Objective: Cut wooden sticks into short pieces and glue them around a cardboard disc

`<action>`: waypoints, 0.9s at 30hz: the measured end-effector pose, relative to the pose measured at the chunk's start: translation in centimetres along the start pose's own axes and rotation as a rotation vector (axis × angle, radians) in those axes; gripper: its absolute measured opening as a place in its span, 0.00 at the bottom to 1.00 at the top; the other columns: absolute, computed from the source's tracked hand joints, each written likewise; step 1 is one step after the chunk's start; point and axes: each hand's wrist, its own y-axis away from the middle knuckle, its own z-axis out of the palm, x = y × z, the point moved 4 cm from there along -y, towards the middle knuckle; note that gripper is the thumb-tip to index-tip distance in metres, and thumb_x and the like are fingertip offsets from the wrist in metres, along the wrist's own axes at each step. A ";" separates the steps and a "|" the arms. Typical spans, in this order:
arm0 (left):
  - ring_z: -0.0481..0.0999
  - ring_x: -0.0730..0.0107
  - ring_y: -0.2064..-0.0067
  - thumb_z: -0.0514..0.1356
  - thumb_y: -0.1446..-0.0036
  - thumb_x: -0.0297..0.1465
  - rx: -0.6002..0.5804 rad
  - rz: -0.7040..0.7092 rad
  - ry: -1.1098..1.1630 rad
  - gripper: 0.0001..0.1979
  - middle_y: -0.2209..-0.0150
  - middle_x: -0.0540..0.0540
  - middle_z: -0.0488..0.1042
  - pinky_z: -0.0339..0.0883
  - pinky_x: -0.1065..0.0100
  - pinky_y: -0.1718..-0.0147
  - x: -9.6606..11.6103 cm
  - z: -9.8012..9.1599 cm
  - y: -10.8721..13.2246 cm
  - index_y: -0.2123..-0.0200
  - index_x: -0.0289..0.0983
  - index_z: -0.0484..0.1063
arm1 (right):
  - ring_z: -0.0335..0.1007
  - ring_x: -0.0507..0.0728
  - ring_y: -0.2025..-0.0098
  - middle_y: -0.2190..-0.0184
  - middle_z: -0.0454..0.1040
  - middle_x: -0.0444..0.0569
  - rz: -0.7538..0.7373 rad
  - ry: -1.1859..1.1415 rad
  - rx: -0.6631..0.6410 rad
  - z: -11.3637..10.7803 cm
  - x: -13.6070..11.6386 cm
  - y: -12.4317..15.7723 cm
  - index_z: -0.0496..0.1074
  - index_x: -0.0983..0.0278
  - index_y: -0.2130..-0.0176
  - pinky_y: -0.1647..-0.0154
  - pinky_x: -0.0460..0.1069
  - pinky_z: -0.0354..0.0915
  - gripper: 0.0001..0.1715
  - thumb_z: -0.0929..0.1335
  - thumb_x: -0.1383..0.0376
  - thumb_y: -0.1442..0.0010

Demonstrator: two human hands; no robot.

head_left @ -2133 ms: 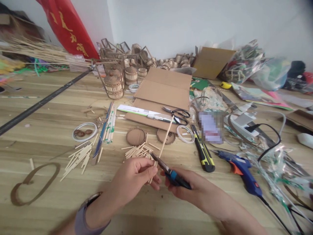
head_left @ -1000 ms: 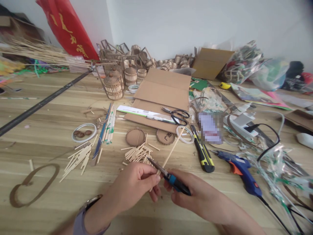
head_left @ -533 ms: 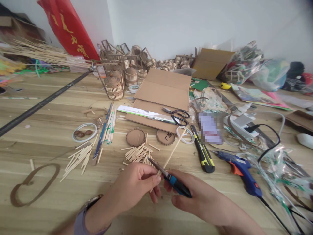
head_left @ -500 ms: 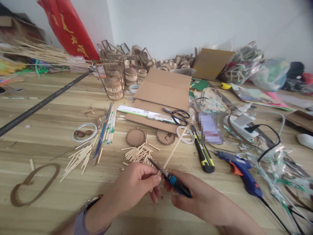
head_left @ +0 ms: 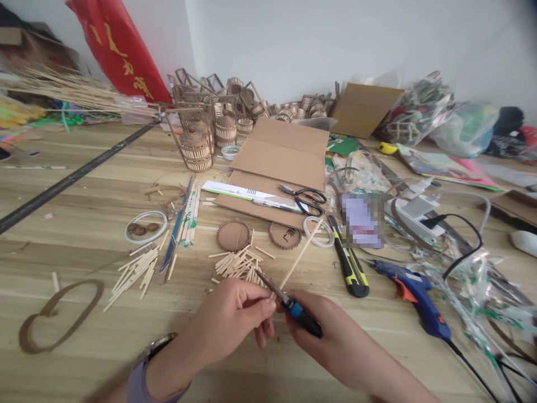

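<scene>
Nearest: left hand (head_left: 241, 310), watch (head_left: 161, 342) on its wrist, thumb and fingers closed in a pinch on the lower end of a stick (head_left: 300, 258). Stick is over the near middle of the table (head_left: 75, 319), tilted, free end up toward far right. Right hand (head_left: 325, 324) wrapped around the dark handle of a cutter (head_left: 289, 302), blue band on it. Cutter points far left and crosses the stick right by the left fingertips. Can't tell how far its blades are open, or if they bite.

Near left: brown loop (head_left: 26, 334) lying on the table. Right of the hands: blue glue gun (head_left: 415, 290), nozzle toward far left, cord running near right.

Just past the hands: centre pile (head_left: 235, 264) of short cut pieces; second pile (head_left: 134, 274) further left. Knife (head_left: 350, 260) between cutter and glue gun, a bit farther out.

Next row: two cardboard discs (head_left: 232, 235) side by side, tape roll (head_left: 323, 245) right of them. Left, wrapped chopsticks (head_left: 191, 215).

Beyond: black scissors (head_left: 308, 196) on the near part of the cardboard (head_left: 281, 151). Power strip (head_left: 413, 221) to the right.

Far: small baskets (head_left: 196, 151) left of the cardboard, more heaped by the wall, box (head_left: 364, 109) right, red bag (head_left: 121, 56) left.
</scene>
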 end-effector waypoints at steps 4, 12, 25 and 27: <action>0.71 0.74 0.78 0.55 0.43 0.37 -0.008 0.012 -0.017 0.16 0.79 0.51 0.70 0.62 0.74 0.76 0.0 0.0 0.0 0.77 0.35 0.70 | 0.67 0.54 0.67 0.69 0.74 0.44 -0.015 -0.015 0.024 0.0 -0.1 0.2 0.72 0.63 0.64 0.65 0.45 0.61 0.15 0.62 0.76 0.48; 0.70 0.74 0.77 0.55 0.42 0.38 0.019 0.019 -0.015 0.14 0.77 0.50 0.71 0.63 0.74 0.76 0.0 -0.2 0.1 0.74 0.35 0.70 | 0.68 0.55 0.65 0.66 0.75 0.45 -0.030 -0.012 0.042 0.1 -0.2 0.0 0.71 0.62 0.63 0.63 0.46 0.61 0.14 0.62 0.75 0.47; 0.66 0.78 0.83 0.58 0.47 0.47 -0.021 -0.034 0.209 0.20 0.80 0.52 0.68 0.60 0.75 0.83 -0.2 0.2 -0.4 0.72 0.34 0.68 | 0.64 0.54 0.66 0.69 0.70 0.43 0.030 -0.146 -0.135 -0.7 0.2 0.1 0.68 0.63 0.66 0.66 0.45 0.60 0.08 0.62 0.70 0.47; 0.66 0.78 0.83 0.59 0.47 0.47 -0.017 -0.032 0.212 0.19 0.80 0.52 0.68 0.60 0.75 0.83 -0.2 0.2 -0.4 0.73 0.34 0.68 | 0.64 0.54 0.66 0.69 0.70 0.43 0.035 -0.141 -0.136 -0.6 0.2 0.1 0.68 0.63 0.65 0.66 0.45 0.60 0.08 0.62 0.70 0.48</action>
